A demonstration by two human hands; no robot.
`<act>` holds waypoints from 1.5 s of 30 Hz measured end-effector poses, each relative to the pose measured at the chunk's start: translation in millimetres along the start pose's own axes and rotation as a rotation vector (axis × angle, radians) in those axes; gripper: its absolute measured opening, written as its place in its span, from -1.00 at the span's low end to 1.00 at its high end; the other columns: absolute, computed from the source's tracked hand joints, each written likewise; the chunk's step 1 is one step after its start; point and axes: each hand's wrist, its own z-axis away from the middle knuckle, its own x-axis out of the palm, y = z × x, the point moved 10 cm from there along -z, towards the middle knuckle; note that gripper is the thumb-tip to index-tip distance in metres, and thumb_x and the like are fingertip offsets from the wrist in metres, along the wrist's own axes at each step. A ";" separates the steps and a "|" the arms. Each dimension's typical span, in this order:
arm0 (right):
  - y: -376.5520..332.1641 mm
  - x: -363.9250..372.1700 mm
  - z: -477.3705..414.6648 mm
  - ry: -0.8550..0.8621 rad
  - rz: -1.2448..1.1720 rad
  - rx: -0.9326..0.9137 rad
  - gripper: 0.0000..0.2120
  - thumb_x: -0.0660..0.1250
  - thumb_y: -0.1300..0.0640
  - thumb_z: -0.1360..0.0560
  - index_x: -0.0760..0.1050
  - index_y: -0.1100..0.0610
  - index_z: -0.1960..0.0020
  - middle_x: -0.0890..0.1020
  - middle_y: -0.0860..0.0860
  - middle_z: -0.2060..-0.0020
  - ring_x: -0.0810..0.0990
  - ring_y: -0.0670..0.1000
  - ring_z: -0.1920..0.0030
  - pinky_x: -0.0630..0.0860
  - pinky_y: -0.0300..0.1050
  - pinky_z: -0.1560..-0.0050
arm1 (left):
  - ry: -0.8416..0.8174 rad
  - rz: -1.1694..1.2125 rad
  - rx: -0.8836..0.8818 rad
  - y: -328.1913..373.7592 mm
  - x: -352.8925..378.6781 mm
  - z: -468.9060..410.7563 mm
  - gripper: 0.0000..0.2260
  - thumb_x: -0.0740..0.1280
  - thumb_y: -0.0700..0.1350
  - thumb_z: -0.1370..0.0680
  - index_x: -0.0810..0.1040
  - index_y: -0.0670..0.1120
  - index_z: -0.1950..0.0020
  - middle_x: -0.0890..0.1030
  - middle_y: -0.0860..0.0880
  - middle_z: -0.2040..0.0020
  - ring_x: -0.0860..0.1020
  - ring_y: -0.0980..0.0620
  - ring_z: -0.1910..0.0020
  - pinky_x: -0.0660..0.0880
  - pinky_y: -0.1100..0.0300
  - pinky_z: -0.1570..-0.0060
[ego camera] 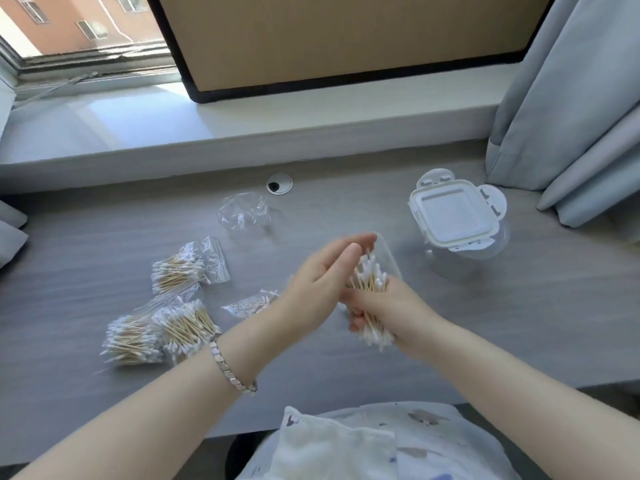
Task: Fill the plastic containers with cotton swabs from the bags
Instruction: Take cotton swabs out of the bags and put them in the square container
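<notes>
Swabs (369, 284) bunched mid-frame, right hand (393, 308) curled tight round them. Left hand (320, 280) flat, fingers straight against the tips.

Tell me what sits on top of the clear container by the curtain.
A white lid with clip flaps lies on the container. The lid hides most of the inside.

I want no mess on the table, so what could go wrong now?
1. The right hand grips a loose bundle of swabs over the table; some may slip out and scatter.
2. The left hand, pressing on their tips, could bump what looks like a clear container just behind them.
</notes>
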 end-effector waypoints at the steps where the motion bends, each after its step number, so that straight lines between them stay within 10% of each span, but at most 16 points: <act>1: 12.3 0.5 4.7 -0.028 0.003 0.029 -0.84 0.38 0.35 -0.37 0.43 0.18 0.26 0.42 -0.03 0.56 0.40 -0.10 0.57 0.42 -0.24 0.50 | -0.058 -0.093 -0.008 -6.6 9.5 4.2 -0.67 0.09 0.04 -0.54 0.50 0.01 -0.22 0.54 0.10 -0.17 0.47 0.28 -0.18 0.37 0.41 -0.19; 12: 98.1 -16.2 36.2 -0.016 -0.052 0.218 -0.89 0.31 0.31 -0.20 0.47 0.21 0.27 0.44 0.01 0.63 0.46 -0.06 0.56 0.44 -0.25 0.50 | -0.248 -0.358 -0.168 -77.6 60.8 41.5 -0.75 0.14 -0.08 -0.62 0.62 -0.02 -0.07 0.63 0.11 0.08 0.55 0.28 0.12 0.46 0.32 0.00; 17: 104.4 -20.3 36.2 -0.013 -0.085 0.246 -0.89 0.38 0.34 -0.27 0.49 0.22 0.23 0.47 0.06 0.56 0.50 -0.02 0.53 0.47 -0.22 0.48 | -0.250 -0.205 -0.193 -80.6 61.3 40.4 -0.64 0.07 0.08 -0.55 0.50 0.04 -0.25 0.54 0.16 -0.20 0.45 0.32 -0.21 0.33 0.44 -0.21; 28: 110.9 -27.0 42.1 0.025 -0.119 0.307 -0.80 0.25 0.42 -0.46 0.51 0.18 0.24 0.52 0.08 0.46 0.53 -0.03 0.46 0.49 -0.18 0.41 | -0.454 -0.206 -0.166 -85.5 86.8 46.3 -0.56 0.02 0.06 -0.54 0.52 -0.10 -0.24 0.52 0.08 -0.23 0.44 0.25 -0.24 0.28 0.40 -0.29; 34: 48.6 -42.3 18.6 0.131 -0.012 0.143 -0.80 0.32 0.37 -0.44 0.43 0.18 0.30 0.42 -0.03 0.60 0.40 -0.11 0.61 0.39 -0.27 0.56 | 0.188 -0.233 0.297 -16.9 11.2 25.1 -0.81 0.17 -0.10 -0.54 0.58 -0.05 0.02 0.59 0.10 0.01 0.54 0.24 -0.03 0.41 0.38 -0.07; 38: -25.3 -63.8 -19.8 0.274 0.232 -0.059 -0.76 0.40 0.30 -0.39 0.43 0.16 0.40 0.44 0.03 0.58 0.40 -0.10 0.60 0.40 -0.23 0.45 | 0.505 -0.269 -0.064 -40.1 -49.2 3.0 -0.92 0.23 -0.17 -0.55 0.44 0.02 0.04 0.49 0.06 0.11 0.46 0.23 0.18 0.40 0.35 0.16; 45: 3.6 -43.0 -92.4 0.270 0.877 0.119 -0.67 0.36 0.07 -0.40 0.26 0.07 0.42 0.42 -0.02 0.45 0.46 0.03 0.33 0.24 -0.20 0.44 | 0.449 -0.276 -0.344 -76.0 -58.7 -12.2 -0.89 0.35 -0.14 -0.45 0.44 -0.02 0.10 0.51 0.03 0.21 0.54 -0.06 0.25 0.45 0.12 0.33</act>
